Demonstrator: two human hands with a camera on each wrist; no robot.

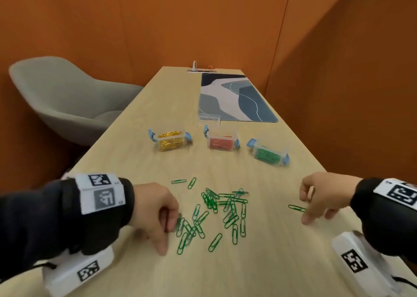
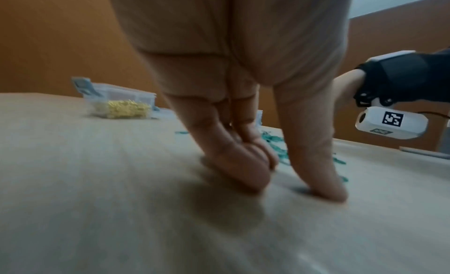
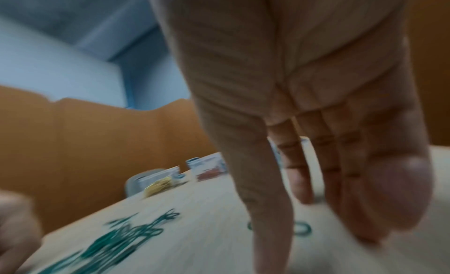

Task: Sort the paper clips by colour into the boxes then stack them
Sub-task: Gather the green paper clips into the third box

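Several green paper clips (image 1: pixel 216 213) lie loose on the wooden table (image 1: pixel 259 263) in front of me. My left hand (image 1: pixel 158 208) is at the pile's left edge; its fingers (image 2: pixel 246 162) curl down over a few clips, while the thumb tip rests on the table apart from them. My right hand (image 1: pixel 325 197) hovers with relaxed fingers over a single green clip (image 1: pixel 296 207), which the thumb (image 3: pixel 265 211) partly hides in the right wrist view. Beyond stand three clear boxes, lids off: gold clips (image 1: pixel 171 140), red clips (image 1: pixel 221 142), green clips (image 1: pixel 268 153).
A clear lid (image 1: pixel 208 118) lies behind the red box on the near edge of a blue patterned desk mat (image 1: pixel 234 98). A grey chair (image 1: pixel 67 98) stands left of the table. Orange walls close in behind and on the right.
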